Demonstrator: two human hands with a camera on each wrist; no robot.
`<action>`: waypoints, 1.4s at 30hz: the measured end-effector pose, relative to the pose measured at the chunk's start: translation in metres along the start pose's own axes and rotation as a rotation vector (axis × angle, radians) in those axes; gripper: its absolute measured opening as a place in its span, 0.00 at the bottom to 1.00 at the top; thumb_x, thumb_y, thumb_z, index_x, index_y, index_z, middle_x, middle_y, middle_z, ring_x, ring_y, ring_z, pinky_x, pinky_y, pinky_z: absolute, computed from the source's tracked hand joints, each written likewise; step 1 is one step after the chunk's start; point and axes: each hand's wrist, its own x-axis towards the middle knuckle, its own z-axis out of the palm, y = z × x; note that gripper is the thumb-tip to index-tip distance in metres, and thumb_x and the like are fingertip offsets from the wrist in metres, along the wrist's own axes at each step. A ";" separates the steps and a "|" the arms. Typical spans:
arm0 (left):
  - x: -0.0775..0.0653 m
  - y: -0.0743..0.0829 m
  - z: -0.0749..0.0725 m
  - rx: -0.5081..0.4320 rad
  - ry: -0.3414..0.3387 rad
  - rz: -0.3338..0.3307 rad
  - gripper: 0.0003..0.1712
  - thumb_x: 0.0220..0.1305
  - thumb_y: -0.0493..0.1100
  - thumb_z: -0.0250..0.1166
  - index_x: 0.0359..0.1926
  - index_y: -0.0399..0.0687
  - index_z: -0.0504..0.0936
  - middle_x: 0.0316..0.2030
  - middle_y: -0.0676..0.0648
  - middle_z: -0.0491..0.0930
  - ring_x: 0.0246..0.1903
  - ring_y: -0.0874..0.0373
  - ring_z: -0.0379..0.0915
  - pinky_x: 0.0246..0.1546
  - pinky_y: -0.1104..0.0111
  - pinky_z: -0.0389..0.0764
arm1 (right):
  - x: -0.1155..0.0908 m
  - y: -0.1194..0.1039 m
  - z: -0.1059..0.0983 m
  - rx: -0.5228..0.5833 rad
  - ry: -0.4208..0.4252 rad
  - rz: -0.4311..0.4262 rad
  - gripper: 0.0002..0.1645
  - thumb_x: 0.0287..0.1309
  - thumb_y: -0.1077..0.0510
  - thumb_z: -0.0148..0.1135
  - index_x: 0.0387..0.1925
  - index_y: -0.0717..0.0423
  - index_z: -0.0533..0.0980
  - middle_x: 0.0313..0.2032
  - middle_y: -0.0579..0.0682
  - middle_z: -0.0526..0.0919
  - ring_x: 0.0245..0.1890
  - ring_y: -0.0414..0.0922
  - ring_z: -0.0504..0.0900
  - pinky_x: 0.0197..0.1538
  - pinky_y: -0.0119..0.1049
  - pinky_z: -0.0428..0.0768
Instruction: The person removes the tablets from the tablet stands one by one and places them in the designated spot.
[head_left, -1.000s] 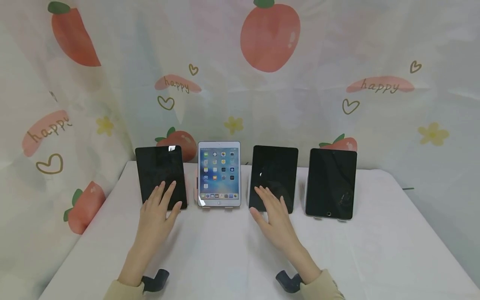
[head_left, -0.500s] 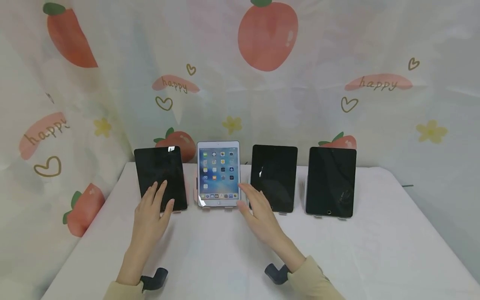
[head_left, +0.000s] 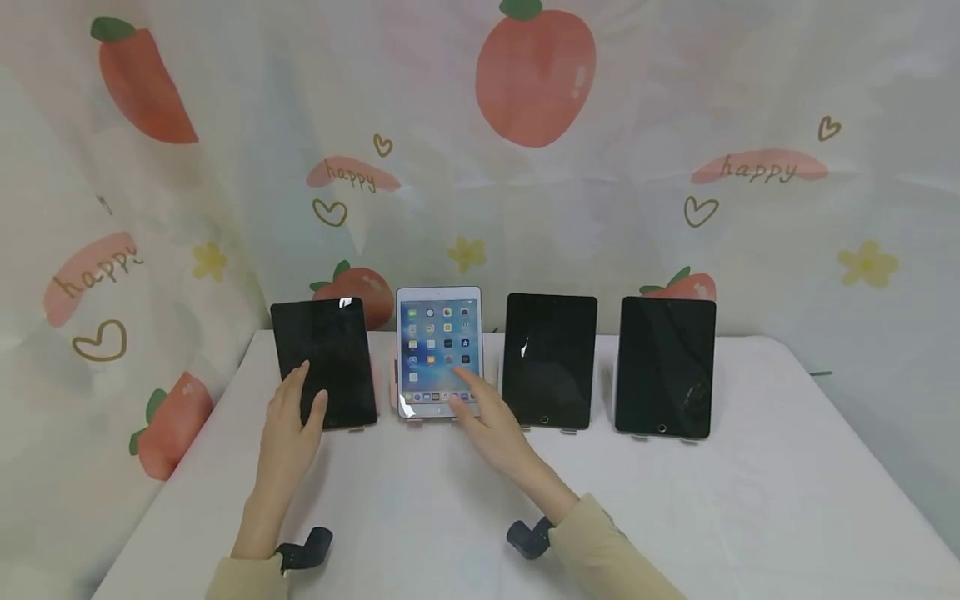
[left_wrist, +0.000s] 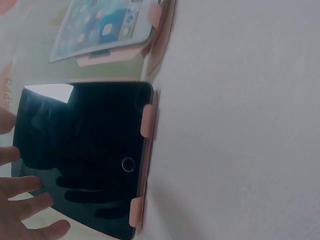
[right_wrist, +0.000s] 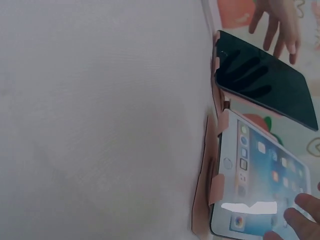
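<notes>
Four tablets stand in a row, leaning back, along the far edge of a white-covered worktop (head_left: 420, 517). The left dark tablet (head_left: 333, 342) is nearest the far left corner; next along the edge comes the lit tablet (head_left: 437, 321), white-framed, its screen filled with app icons. The middle dark tablet (head_left: 551, 358) and the right dark tablet (head_left: 666, 367) follow toward the far right corner, the last of them well apart from it. The left hand (head_left: 288, 429) is before the lower left part of the left dark tablet, holding nothing, its fingers spread and mirrored in the black glass; whether they touch it cannot be told. The right hand (head_left: 489, 423) reaches in from the near edge, unclenched and free of any object, its fingers stretched across the lower right part of the lit tablet's screen; contact there cannot be made out either. Pink clips (left_wrist: 148, 120) hold the lower edge of the left dark tablet, and similar ones grip the lit tablet. Behind the far edge hangs a pale backdrop (head_left: 600, 217) printed with fruit, hearts and flowers.
</notes>
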 end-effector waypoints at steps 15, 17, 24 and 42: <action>0.018 -0.021 0.001 -0.010 0.154 0.024 0.33 0.72 0.46 0.51 0.72 0.40 0.55 0.66 0.29 0.60 0.66 0.33 0.55 0.63 0.39 0.60 | 0.029 -0.012 0.019 0.045 -0.074 -0.077 0.31 0.71 0.50 0.47 0.72 0.49 0.57 0.72 0.52 0.60 0.73 0.54 0.57 0.69 0.62 0.59; 0.022 -0.023 0.001 -0.012 0.177 0.046 0.33 0.72 0.45 0.52 0.72 0.38 0.55 0.65 0.28 0.61 0.65 0.33 0.56 0.62 0.39 0.61 | 0.034 -0.014 0.021 0.045 -0.078 -0.083 0.31 0.70 0.50 0.49 0.71 0.49 0.58 0.72 0.51 0.61 0.73 0.53 0.59 0.69 0.60 0.61; 0.034 -0.028 -0.003 -0.040 0.221 0.041 0.32 0.71 0.44 0.52 0.71 0.38 0.56 0.63 0.28 0.63 0.63 0.34 0.59 0.60 0.40 0.62 | 0.054 -0.024 0.029 0.055 -0.085 -0.097 0.33 0.66 0.58 0.55 0.71 0.51 0.59 0.70 0.50 0.64 0.69 0.49 0.66 0.67 0.48 0.69; 0.058 -0.038 -0.011 -0.086 0.248 0.006 0.29 0.72 0.43 0.50 0.70 0.37 0.59 0.59 0.30 0.67 0.58 0.37 0.67 0.55 0.44 0.71 | 0.099 -0.037 0.044 0.046 -0.131 -0.088 0.36 0.65 0.61 0.55 0.71 0.48 0.57 0.66 0.54 0.68 0.64 0.50 0.72 0.63 0.44 0.74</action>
